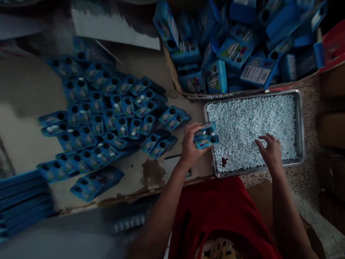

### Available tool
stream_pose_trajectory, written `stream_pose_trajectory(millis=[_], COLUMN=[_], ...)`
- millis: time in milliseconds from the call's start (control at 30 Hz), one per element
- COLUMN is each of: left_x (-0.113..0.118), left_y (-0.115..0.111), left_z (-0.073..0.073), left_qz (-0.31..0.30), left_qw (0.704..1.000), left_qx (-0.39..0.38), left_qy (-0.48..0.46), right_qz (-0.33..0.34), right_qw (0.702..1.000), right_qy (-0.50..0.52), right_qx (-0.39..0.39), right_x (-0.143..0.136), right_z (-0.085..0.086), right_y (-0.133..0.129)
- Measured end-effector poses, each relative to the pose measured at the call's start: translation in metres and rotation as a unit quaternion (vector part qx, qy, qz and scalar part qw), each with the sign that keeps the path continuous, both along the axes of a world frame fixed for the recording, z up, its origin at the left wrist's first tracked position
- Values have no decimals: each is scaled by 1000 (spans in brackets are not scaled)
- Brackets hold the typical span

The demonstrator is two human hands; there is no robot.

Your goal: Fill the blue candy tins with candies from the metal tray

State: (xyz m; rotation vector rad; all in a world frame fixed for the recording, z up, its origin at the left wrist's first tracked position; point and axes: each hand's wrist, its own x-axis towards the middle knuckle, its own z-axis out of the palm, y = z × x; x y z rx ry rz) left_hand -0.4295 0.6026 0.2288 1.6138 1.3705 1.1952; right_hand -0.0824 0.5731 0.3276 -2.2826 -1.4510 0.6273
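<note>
My left hand [190,146] is closed around two small blue boxes [206,139], held side by side at the left rim of a metal tray [301,128]. Small pale blue and white candies [246,123] cover most of the tray floor, with a dark bare patch near its lower left corner. Over the right half of the tray is my right hand [271,150], thumb and forefinger curled together in a pinch just above the candies. Anything between those fingertips is too small to make out.
Several blue boxes [123,125] with dark round holes stand grouped on the table [16,131] to the left. A cardboard box [170,71] behind the tray is heaped with more blue boxes. Long blue packs [22,202] lie at the lower left; brown cartons [335,129] stand at right.
</note>
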Motion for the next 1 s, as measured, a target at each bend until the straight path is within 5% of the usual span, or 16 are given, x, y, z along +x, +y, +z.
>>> stream_pose_trajectory(millis=[100, 200, 300, 400, 500, 633, 700, 800, 900, 1000], left_x=[-16, -21, -6, 14, 17, -1, -1, 24, 64, 77], left_y=[-26, -42, -29, -3, 2, -4, 22, 113, 209, 248], left_z=[-6, -26, -50, -61, -45, 14, 46, 75, 80, 69], left_qz=[127, 239, 319, 364, 376, 368, 319, 188, 104, 104], left_qw=[989, 962, 934, 913, 914, 927, 947, 980, 987, 983], left_qx=[-70, -131, -151, -157, -129, -74, -22, -15, -89, -121], left_qy=[-5, -28, -54, -99, -85, -1, 36, 70, 80, 92], right_qz=[37, 57, 109, 138, 150, 240, 281, 282, 258, 234], right_qw=[999, 988, 963, 944, 938, 933, 929, 932, 938, 945], right_qy=[-16, 11, -68, -209, -276, -244, -212, -209, -223, -199], right_qx=[13, 144, 235, 215, 150, 111, 114, 85, 62, 110], right_x=[-2, -22, -51, -72, -83, -93, -98, -103, -106, -110], right_z=[22, 44, 65, 80, 82, 68, 60, 53, 53, 62], right_y=[23, 78, 147, 208, 251, 283, 291, 298, 299, 297])
